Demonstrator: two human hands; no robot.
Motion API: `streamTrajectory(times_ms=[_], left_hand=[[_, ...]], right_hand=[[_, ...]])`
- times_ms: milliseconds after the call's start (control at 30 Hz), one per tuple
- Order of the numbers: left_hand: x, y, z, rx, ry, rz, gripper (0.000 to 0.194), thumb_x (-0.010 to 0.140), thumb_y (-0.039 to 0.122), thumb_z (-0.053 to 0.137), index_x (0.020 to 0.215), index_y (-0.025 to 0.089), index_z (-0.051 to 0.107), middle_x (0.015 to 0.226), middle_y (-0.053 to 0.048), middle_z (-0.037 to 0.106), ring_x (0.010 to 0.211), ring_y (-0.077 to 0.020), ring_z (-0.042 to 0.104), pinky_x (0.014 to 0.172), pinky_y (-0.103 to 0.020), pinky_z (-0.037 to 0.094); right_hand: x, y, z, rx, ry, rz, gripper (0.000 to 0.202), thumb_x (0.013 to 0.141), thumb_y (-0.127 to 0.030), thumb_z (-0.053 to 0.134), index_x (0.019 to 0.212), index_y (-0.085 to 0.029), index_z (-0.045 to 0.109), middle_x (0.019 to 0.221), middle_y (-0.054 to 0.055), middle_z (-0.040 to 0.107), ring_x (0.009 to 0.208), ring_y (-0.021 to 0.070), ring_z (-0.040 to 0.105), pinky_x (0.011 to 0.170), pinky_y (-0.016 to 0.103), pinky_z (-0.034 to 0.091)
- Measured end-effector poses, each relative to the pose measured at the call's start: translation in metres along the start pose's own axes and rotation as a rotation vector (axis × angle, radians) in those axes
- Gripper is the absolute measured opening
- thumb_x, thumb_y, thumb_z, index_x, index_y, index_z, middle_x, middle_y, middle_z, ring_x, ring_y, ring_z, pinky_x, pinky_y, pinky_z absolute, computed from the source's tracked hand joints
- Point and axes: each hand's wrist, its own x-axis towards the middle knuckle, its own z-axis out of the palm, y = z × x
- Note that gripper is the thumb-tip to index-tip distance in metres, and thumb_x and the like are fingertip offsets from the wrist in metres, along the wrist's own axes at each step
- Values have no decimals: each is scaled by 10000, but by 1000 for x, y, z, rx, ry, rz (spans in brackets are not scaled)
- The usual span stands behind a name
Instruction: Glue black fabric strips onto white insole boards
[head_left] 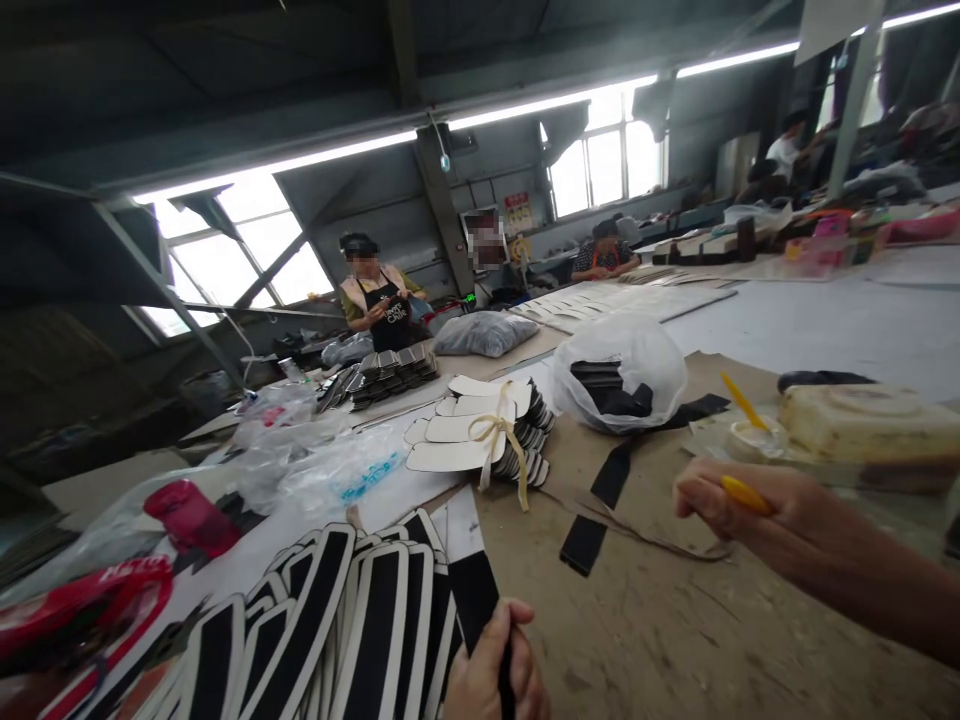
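My left hand (495, 670) at the bottom edge grips one end of a black strip (474, 598) that rises from it, beside a fanned row of white insole pieces with black centres (330, 630). My right hand (731, 505) reaches in from the right, closed on a yellow brush handle (745, 494). Just beyond that hand a small white glue pot (746, 437) holds another yellow stick (744, 402). A second black strip (611, 480) lies on the brown cardboard work surface (675, 620) between my hands.
A tied bundle of white insoles (480, 435) and a white plastic bag with black pieces (622, 375) sit mid-table. Clear bags (330, 470) and red items (191, 515) lie left. A yellowish block (870, 420) is right. A person in an apron (379, 295) works opposite.
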Motion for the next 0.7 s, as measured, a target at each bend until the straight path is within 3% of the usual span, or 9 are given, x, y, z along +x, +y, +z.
streamTrajectory(times_ms=[67,200,300,400,500,600,700], left_hand=[[18,-4,-4,25,45,66,565,463,636,755,683,146,581,357,100,377,269,-27,272,332,-183,181],[49,-14,-13,32,137,132,577,464,630,758,693,136,567,338,108,338,270,-29,274,324,-173,165],[70,-22,-15,-32,134,120,583,427,611,781,707,145,570,312,129,280,264,-27,233,313,-170,157],[86,-26,-15,-104,82,103,529,439,591,784,642,163,550,306,130,251,258,-21,198,307,-170,149],[96,-27,-18,-156,25,73,529,484,650,724,549,175,502,307,98,292,247,-30,236,308,-182,177],[103,-30,-23,-162,18,61,615,505,761,619,562,155,531,315,63,353,251,-39,294,321,-184,192],[109,-36,-27,-114,32,59,625,438,707,710,644,133,579,317,55,390,262,-42,312,318,-178,168]], right_hand=[[26,5,18,-16,-105,-34,506,895,-573,277,657,-227,559,522,1,501,473,154,453,481,280,375],[73,21,59,-118,-136,-107,438,909,-506,298,621,-215,454,544,-15,467,517,150,434,520,280,334],[96,14,88,-146,-187,-179,400,923,-444,296,610,-216,398,559,-14,466,532,146,434,524,273,330],[99,-8,116,-170,-302,-278,295,923,-321,321,710,-201,485,659,13,546,598,154,502,569,271,380],[89,-24,142,-302,-393,-471,161,819,-193,449,919,-173,574,846,74,619,792,214,570,704,323,431],[81,-21,162,-401,-442,-641,358,713,-124,506,1061,-125,590,944,133,637,919,266,571,815,379,436],[80,-6,173,-436,-467,-753,510,653,-97,528,1160,-56,563,1039,189,632,985,296,565,865,403,434]])
